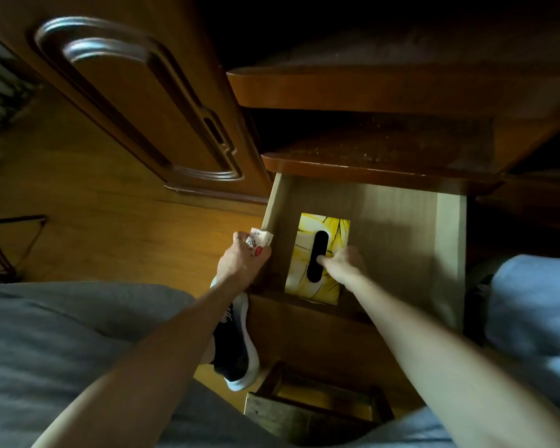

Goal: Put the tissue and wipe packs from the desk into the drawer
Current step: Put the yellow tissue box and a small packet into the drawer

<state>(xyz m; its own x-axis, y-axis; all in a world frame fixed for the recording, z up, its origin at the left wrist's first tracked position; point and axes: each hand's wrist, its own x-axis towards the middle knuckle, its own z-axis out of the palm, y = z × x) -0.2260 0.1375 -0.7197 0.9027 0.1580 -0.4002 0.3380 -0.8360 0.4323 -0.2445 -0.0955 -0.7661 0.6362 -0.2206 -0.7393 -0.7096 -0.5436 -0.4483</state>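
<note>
1 open drawer [450, 240]. 1 yellow tissue box [335, 227] inside it, with 1 dark oval slot. 1 small printed tissue pack [259, 238], gripped in the left hand [240, 263]. 2 bare hands total; the right hand [343, 263] rests on the box. 2 shelves [369, 88] above the drawer. 1 cabinet door [136, 101]. 1 dark sneaker [236, 347]. 1 wooden stool [307, 412].
</note>
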